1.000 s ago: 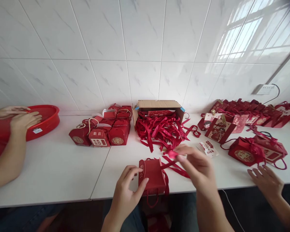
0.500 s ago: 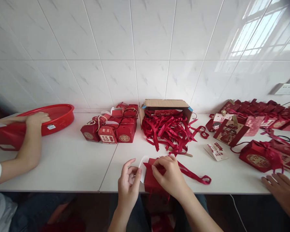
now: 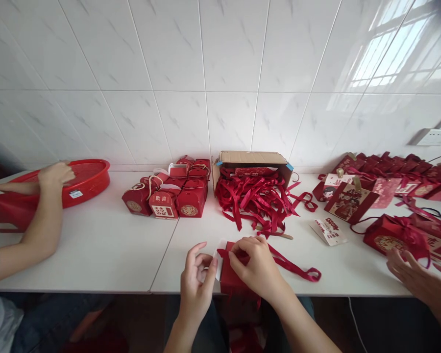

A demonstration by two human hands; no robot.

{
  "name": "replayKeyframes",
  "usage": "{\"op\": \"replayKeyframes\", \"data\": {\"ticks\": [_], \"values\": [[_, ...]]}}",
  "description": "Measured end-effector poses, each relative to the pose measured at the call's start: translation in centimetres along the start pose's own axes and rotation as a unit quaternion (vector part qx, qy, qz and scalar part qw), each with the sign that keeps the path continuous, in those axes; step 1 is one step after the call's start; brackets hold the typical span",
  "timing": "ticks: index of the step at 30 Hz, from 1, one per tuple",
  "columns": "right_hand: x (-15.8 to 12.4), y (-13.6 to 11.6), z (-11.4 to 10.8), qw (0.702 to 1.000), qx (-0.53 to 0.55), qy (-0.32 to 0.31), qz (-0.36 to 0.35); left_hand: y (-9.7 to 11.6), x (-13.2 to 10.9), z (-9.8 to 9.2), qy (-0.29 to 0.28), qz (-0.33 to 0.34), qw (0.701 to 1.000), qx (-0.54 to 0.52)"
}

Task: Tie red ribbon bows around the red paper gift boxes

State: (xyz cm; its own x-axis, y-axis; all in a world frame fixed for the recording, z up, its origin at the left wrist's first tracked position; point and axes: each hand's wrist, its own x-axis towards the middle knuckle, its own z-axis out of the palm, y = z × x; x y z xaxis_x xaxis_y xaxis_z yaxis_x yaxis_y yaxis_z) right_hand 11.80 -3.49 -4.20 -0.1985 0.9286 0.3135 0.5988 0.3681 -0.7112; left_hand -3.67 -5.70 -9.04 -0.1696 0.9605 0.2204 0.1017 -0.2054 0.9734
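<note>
In front of me, at the table's near edge, is a small red gift box [image 3: 231, 277] with a white flap [image 3: 219, 267] on its left side. My right hand [image 3: 256, 262] rests over its top, fingertips pinched on a red ribbon [image 3: 223, 253]. Some of that ribbon trails to the right in a loop on the table. My left hand [image 3: 198, 277] is at the box's left side, thumb tip touching near the flap and ribbon end, its other fingers loosely curled and apart. Those fingertips close on nothing that I can see.
Behind the box, an open carton [image 3: 253, 157] spills red ribbons [image 3: 257, 196]. Finished red boxes [image 3: 191, 198] stand back left; more boxes [image 3: 389, 238] and cards [image 3: 329, 230] lie right. A co-worker's arm [image 3: 46, 215] reaches over a red basin [image 3: 91, 184]; another person's hand [image 3: 415, 274] is right.
The white flap has dropped lower behind my left thumb, and the ribbon end reaches nearer to it. At right, the other person's hand has moved up towards a box. The basin has slid slightly left.
</note>
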Motion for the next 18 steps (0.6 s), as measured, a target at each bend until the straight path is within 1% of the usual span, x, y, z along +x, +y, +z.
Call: {"op": "replayKeyframes", "data": {"ticks": [9,13,15,16,18], "values": [[0.1,0.2,0.6,0.999,-0.033,0.012,-0.016,0.7,-0.1,0.2,-0.017,0.002,1.000,-0.024],[-0.1,0.4,0.6,0.999,-0.028,0.025,-0.034,0.6,0.6,0.4,-0.024,-0.026,0.999,-0.005],[-0.3,0.7,0.3,0.997,-0.019,0.049,-0.050,-0.1,1.2,0.4,-0.015,-0.042,0.999,0.003],[-0.4,1.0,0.0,0.996,-0.010,0.071,-0.055,-0.5,1.6,0.2,-0.008,-0.050,0.999,0.012],[-0.9,1.9,-1.0,0.991,0.017,0.124,-0.055,-1.6,2.6,-0.8,0.012,-0.062,0.997,0.044]]}}
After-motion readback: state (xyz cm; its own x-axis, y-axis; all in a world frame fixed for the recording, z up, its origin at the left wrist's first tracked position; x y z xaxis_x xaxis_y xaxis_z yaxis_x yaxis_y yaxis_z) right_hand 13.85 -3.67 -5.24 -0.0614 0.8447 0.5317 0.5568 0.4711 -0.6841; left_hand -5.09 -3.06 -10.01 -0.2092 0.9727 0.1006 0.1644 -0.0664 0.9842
